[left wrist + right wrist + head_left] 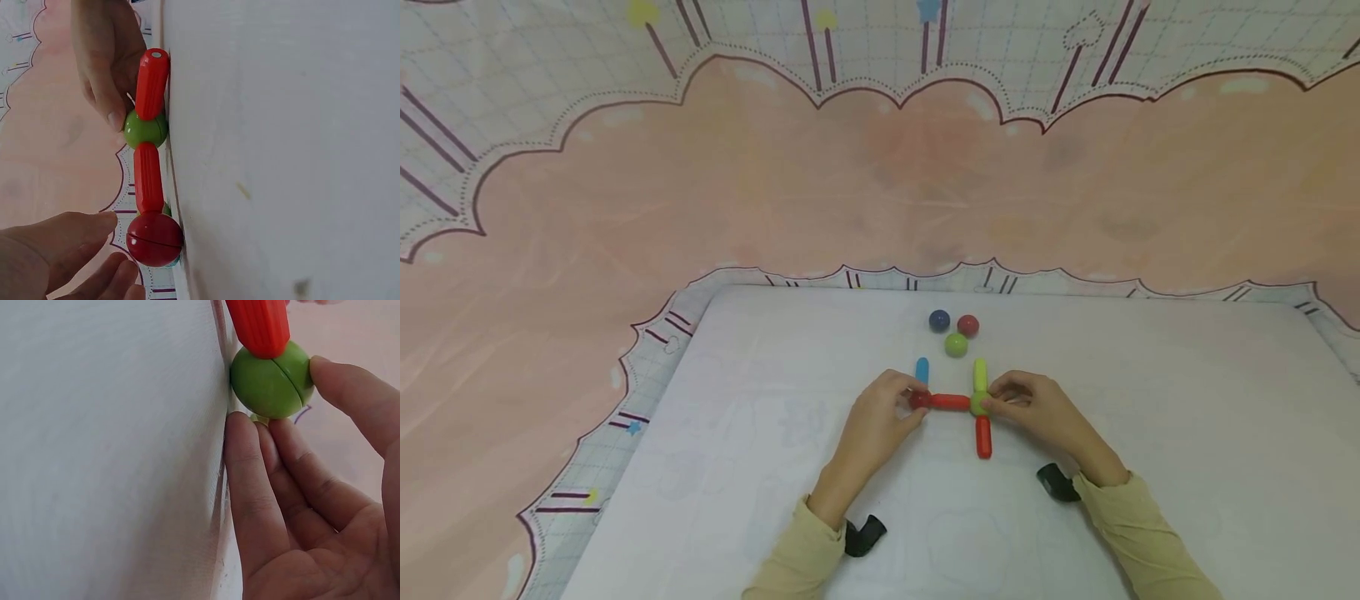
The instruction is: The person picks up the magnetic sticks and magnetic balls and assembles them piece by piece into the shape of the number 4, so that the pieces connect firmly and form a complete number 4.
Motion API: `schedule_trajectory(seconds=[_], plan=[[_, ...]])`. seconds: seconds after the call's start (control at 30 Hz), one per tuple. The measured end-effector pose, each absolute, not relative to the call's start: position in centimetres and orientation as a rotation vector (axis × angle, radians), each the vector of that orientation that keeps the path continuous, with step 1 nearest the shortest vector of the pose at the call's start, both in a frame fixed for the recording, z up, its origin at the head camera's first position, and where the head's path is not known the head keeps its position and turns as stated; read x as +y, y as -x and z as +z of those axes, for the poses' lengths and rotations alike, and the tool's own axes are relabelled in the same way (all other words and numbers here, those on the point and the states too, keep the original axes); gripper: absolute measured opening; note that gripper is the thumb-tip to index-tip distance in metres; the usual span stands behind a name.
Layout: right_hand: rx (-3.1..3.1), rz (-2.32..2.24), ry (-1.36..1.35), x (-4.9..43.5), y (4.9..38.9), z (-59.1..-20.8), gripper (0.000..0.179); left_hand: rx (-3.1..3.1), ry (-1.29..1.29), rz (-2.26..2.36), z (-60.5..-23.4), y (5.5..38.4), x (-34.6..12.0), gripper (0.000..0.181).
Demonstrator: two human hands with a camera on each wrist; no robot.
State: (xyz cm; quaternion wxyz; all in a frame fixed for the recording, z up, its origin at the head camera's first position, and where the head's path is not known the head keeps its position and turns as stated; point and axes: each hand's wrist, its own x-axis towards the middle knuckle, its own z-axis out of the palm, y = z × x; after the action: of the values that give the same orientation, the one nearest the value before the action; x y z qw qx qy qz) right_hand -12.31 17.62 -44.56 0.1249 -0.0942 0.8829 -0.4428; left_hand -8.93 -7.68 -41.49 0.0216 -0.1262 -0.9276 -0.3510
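A red ball (919, 399) and a green ball (980, 404) are joined by a red stick (950, 402) on the white tabletop. A blue stick (922, 370) points away from the red ball. From the green ball, a yellow-green stick (981, 375) runs to the far side and another red stick (983, 437) to the near side. My left hand (874, 421) surrounds the red ball, its thumb and fingertips slightly apart from it in the left wrist view. Thumb and fingertips of my right hand (1045, 410) pinch the green ball from the right.
Beyond the sticks lie three loose balls: dark blue (939, 321), red (967, 326) and green (956, 345). Black wrist devices (866, 536) stick out under both sleeves. A patterned cloth (850, 192) surrounds the white tabletop (1187, 400) at the back and left.
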Motion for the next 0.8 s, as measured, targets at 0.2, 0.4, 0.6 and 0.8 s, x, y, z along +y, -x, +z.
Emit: schedule_trajectory(seconds=[0.2, 0.4, 0.6, 0.8], plan=[[2.586, -1.277, 0.269, 17.4, 12.4, -44.5, 0.033, -2.904, 0.344, -1.140, -41.7, 9.4, -7.9, 0.029], [2.625, -1.256, 0.263, 17.3, 12.2, -44.3, 0.033, -2.982, 0.344, -1.196, -42.0, 9.7, -7.9, 0.040], [2.636, -1.287, 0.285, 17.1, 12.1, -44.0, 0.029, -3.006, 0.339, -1.184, -42.2, 9.9, -7.9, 0.039], [2.629, -1.287, 0.282, 17.1, 11.9, -43.8, 0.029, -3.009, 0.352, -1.172, -42.2, 10.0, -7.7, 0.027]])
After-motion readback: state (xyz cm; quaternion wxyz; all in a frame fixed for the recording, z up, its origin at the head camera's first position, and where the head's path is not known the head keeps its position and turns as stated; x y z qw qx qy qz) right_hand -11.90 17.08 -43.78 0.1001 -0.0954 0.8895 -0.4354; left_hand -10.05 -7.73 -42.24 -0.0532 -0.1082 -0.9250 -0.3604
